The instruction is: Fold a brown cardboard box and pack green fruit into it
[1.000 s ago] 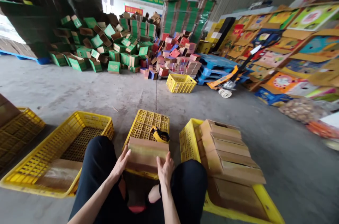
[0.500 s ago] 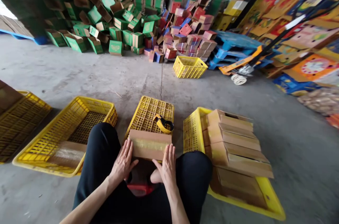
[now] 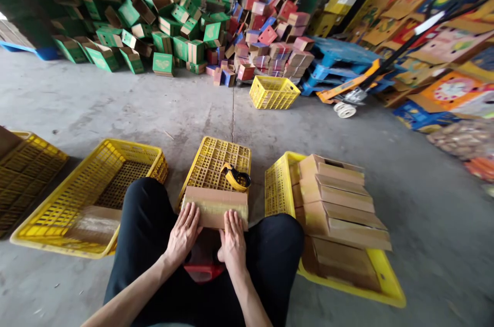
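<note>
A small brown cardboard box (image 3: 215, 196) lies across the near end of an upturned yellow crate (image 3: 216, 154), between my knees. Clear tape runs along the box's near face. My left hand (image 3: 184, 231) rests on the left part of that face, fingers stretched out. Toward the right end, my right hand (image 3: 233, 239) lies with its fingers flat over the tape and its thumb low at the near edge. Just beyond the box, a yellow and black tape dispenser (image 3: 235, 177) sits on the crate, touched by neither hand.
On the right, a yellow crate (image 3: 278, 188) holds several cardboard boxes (image 3: 339, 188). Left of my knee stands another yellow crate (image 3: 42, 213) with a taped piece inside. Farther off are a small yellow crate (image 3: 274, 92), piled green boxes (image 3: 164, 62), blue pallets (image 3: 335, 62) and a pallet jack (image 3: 349, 92).
Both hands have moved from the box's ends inward onto its taped face. The box has tilted a little, showing more of its top. The view has shifted slightly.
</note>
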